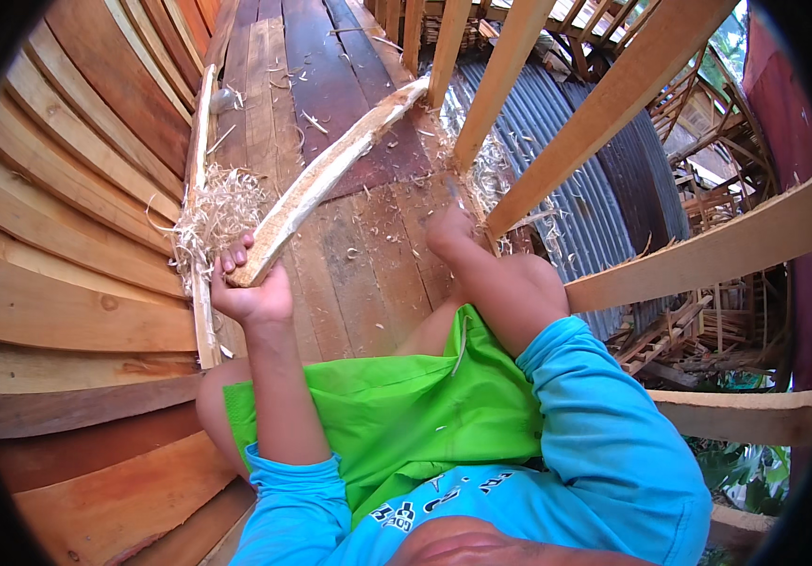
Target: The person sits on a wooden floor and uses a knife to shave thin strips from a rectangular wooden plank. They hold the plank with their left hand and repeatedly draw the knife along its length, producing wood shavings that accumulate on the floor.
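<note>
My left hand grips the near end of a long, slightly bent strip of wood. Its face is rough and brown, its edge pale. The strip slants away to the right, and its far end reaches the foot of the railing. My right hand is closed low beside the railing, apart from the strip. A thin, greyish, blade-like tool sticks out beyond its fingers; the handle is hidden in the hand. Curly wood shavings lie heaped beside my left hand.
A plank wall rises on the left. Wooden railing bars stand on the right, with corrugated metal sheets beyond. Loose shavings dot the plank floor. A small greyish round object lies by the wall.
</note>
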Tool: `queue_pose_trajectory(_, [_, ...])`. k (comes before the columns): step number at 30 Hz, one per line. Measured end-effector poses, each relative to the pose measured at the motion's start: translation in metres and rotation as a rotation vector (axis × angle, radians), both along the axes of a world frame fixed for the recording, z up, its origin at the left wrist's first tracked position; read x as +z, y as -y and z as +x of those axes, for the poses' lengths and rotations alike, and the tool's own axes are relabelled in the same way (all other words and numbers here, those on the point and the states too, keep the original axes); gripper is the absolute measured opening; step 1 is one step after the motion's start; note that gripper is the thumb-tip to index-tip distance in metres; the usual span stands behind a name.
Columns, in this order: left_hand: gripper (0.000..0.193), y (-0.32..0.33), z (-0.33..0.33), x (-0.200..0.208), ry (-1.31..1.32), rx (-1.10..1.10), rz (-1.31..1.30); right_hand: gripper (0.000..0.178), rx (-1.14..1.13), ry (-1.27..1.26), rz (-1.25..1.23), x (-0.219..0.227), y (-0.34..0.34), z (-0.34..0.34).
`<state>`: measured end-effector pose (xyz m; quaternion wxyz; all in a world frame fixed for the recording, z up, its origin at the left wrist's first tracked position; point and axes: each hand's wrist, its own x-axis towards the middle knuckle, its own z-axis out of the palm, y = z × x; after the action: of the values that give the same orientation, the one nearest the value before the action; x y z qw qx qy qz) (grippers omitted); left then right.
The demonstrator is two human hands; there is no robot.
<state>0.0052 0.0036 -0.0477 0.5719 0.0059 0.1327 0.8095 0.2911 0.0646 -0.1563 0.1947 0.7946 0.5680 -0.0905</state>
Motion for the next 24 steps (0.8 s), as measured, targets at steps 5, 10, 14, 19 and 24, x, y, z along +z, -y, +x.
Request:
queue_pose_trajectory(5, [0.017,0.003,0.008,0.01,0.006,0.019,-0.016,0.045,0.448,-0.46,0.381,-0.021,0.025,-0.035])
queue_pose_trajectory(10, [0.017,0.003,0.006,0.01,-0.008,0.028,-0.056,0.044,0.477,-0.402,0.012,-0.034,0.064,-0.075])
queue_pose_trajectory(14, [0.017,0.002,0.009,0.011,-0.002,0.038,-0.084,0.047,-0.259,0.417,-0.248,-0.049,0.038,-0.055])
queue_pose_trajectory(19, [0.018,0.003,0.006,0.011,-0.005,0.037,-0.048,0.047,0.074,0.096,0.168,-0.021,-0.006,-0.035])
queue_pose_trajectory(24, [0.02,0.003,0.006,0.011,-0.022,0.013,-0.027,0.043,0.442,-0.339,0.695,-0.029,-0.029,-0.05])
